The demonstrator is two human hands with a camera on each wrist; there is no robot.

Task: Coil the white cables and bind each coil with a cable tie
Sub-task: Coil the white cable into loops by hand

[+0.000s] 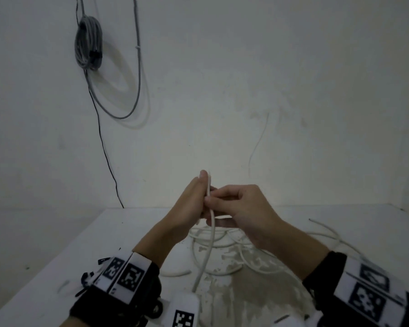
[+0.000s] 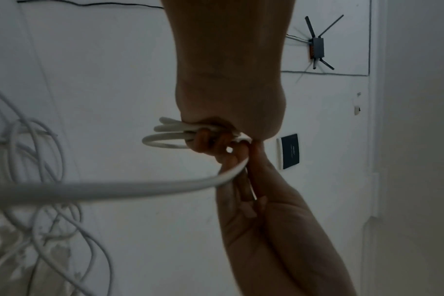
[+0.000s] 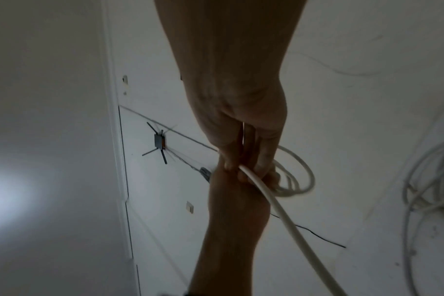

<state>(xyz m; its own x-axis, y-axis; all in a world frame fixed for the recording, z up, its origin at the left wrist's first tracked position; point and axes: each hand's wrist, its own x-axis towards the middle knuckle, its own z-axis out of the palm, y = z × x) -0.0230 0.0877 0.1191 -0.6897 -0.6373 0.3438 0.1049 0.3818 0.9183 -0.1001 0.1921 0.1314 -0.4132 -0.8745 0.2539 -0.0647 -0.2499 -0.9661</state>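
Note:
My two hands meet above the middle of the white table (image 1: 57, 267). My left hand (image 1: 194, 199) grips a small coil of white cable (image 2: 169, 135), whose loops stick out to the left of its curled fingers in the left wrist view. My right hand (image 1: 236, 204) pinches the running strand of the same white cable (image 3: 264, 194) right against the left hand. That strand (image 1: 206, 253) hangs from the hands toward the table's near edge. In the right wrist view the coil (image 3: 298, 176) shows behind the fingers. No cable tie is clearly visible.
Several loose white cables (image 1: 224, 246) lie tangled on the table under and right of my hands. A grey cable bundle (image 1: 88, 43) and a thin black wire (image 1: 104, 147) hang on the wall at the left. A router (image 2: 317, 47) is mounted on another wall.

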